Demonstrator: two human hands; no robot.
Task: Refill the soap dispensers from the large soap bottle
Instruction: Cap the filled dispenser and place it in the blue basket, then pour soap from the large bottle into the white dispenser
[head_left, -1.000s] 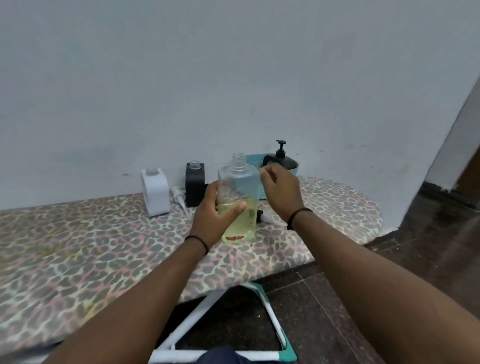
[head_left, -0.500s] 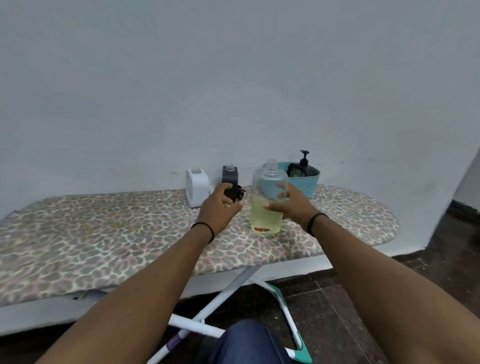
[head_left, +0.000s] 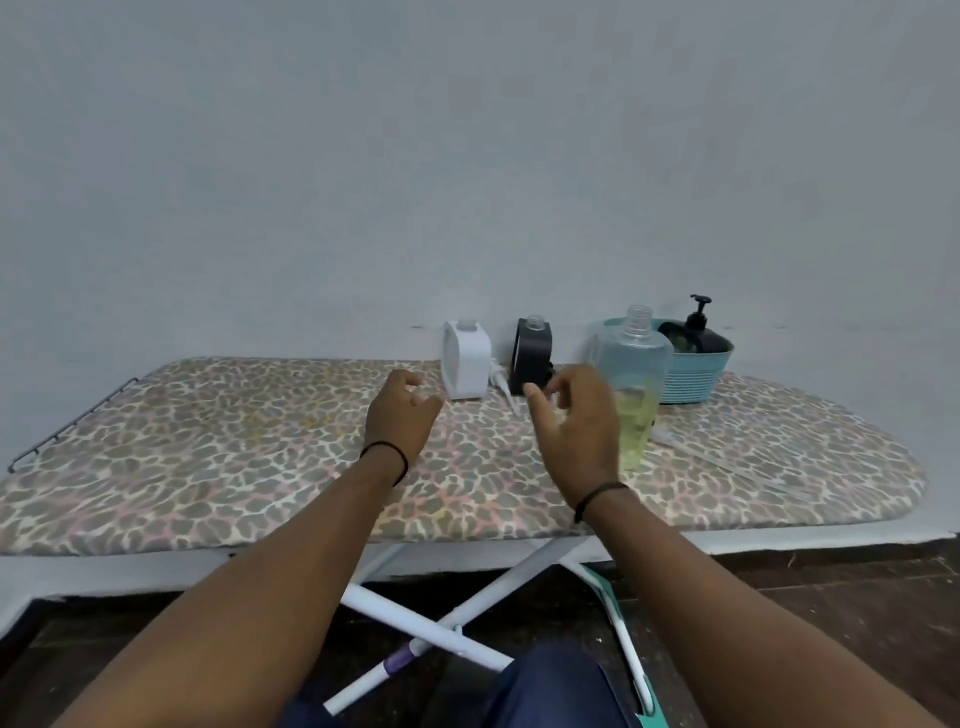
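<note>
The large clear soap bottle (head_left: 635, 374), uncapped and about a third full of yellow liquid, stands upright on the leopard-print ironing board (head_left: 234, 457). My right hand (head_left: 574, 426) hovers just left of it, fingers loosely curled, holding nothing. My left hand (head_left: 402, 415) floats over the board, empty too. Behind them stand a white dispenser (head_left: 466, 361) and a black dispenser (head_left: 532, 356), both with open necks. A white pump (head_left: 504, 384) lies between the two dispensers.
A teal basket (head_left: 696, 371) at the back right holds a black pump bottle (head_left: 698, 332). A clear pump tube (head_left: 727, 462) lies on the board right of the big bottle. The wall runs close behind. The board's white crossed legs show below.
My right hand has let go of the large bottle, which now stands by itself. My left hand has drawn back left from the black dispenser. The view has shifted left.
</note>
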